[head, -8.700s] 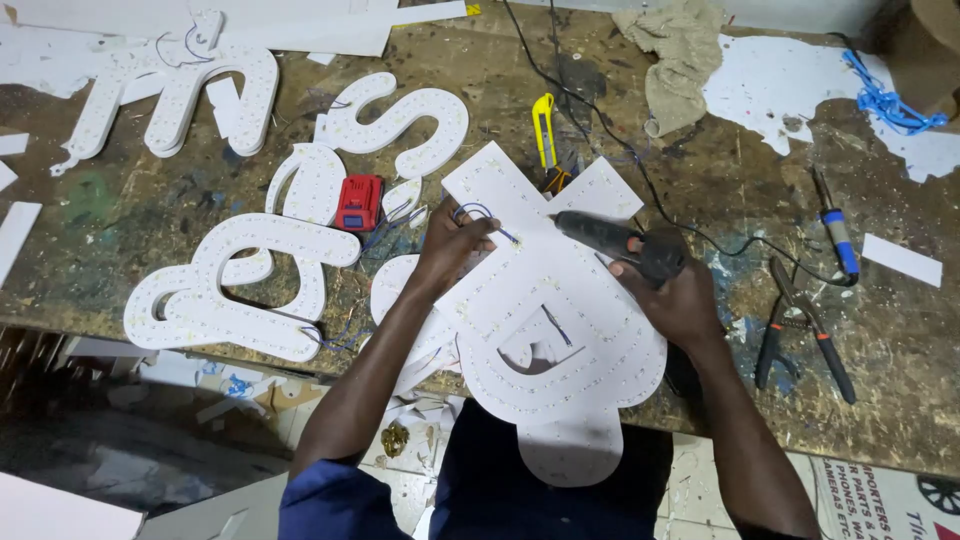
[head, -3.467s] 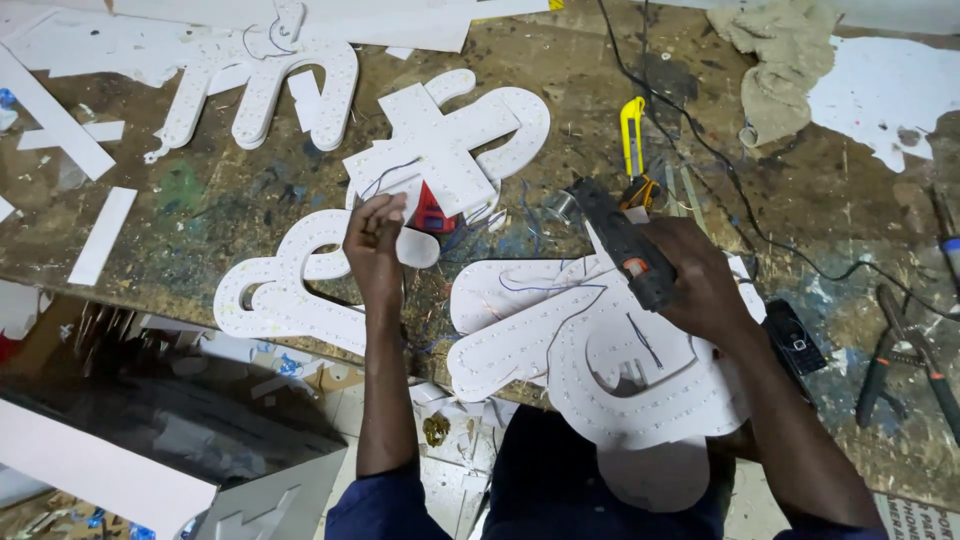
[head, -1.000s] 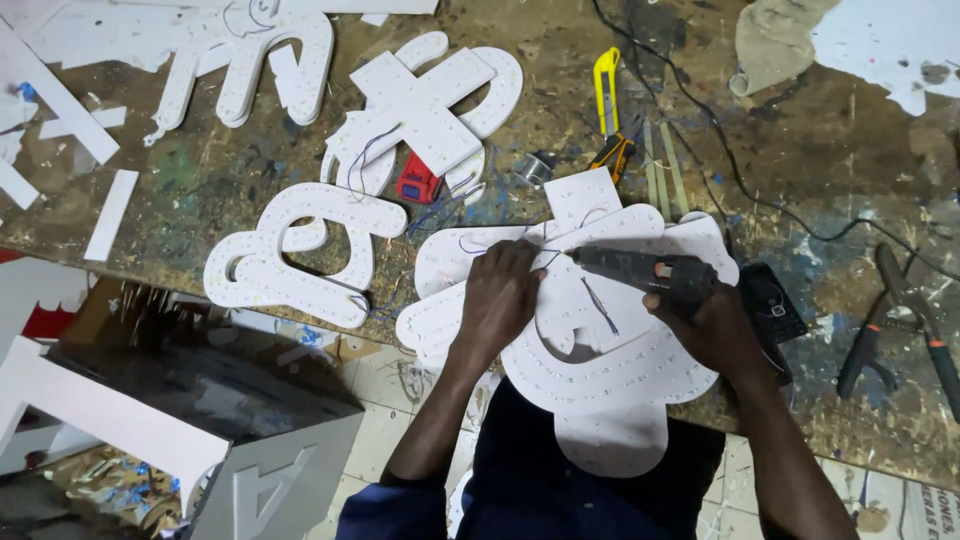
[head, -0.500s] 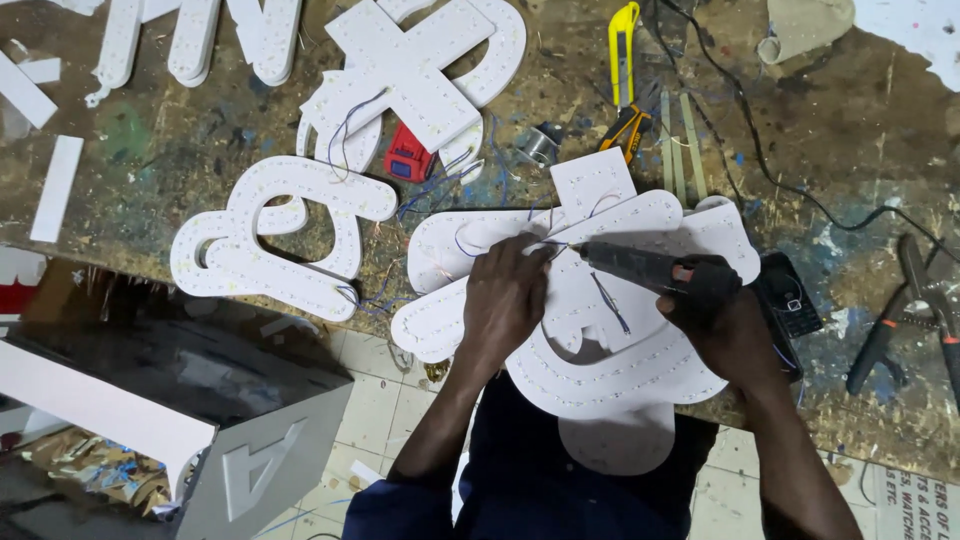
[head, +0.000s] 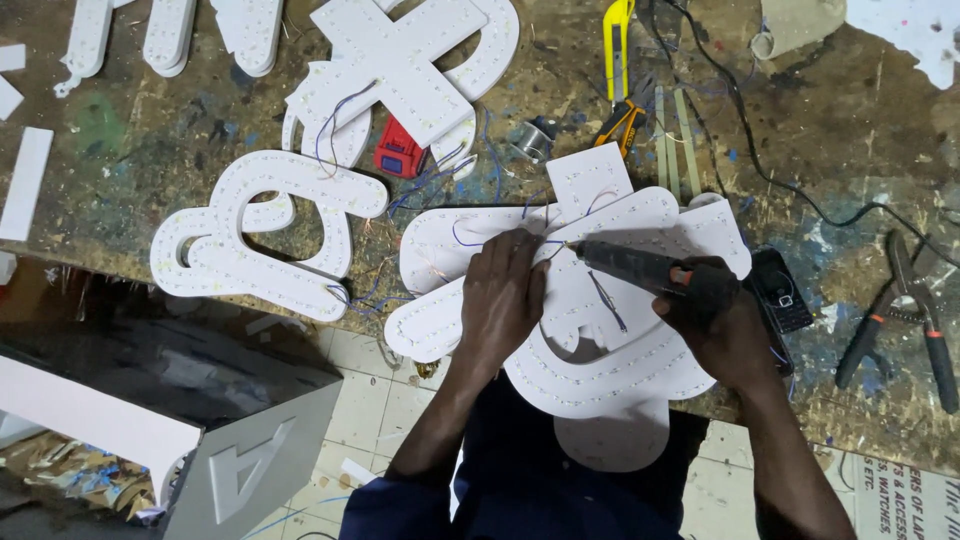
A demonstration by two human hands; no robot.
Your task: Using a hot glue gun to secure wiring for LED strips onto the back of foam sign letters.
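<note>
The right hand (head: pixel 725 325) has its grip closed around a black soldering iron (head: pixel 635 268), the tip pointing left and meeting a thin blue wire (head: pixel 480 243). The left hand (head: pixel 503 300) lies on a white sign letter (head: pixel 640 360), fingertips pinching that wire right at the tip. The letter sits at the near edge of the paint-stained surface (head: pixel 120 160), overhanging it. Just right of the right hand lies a dark phone (head: pixel 782 290), pliers (head: pixel 905 315) farther off.
</note>
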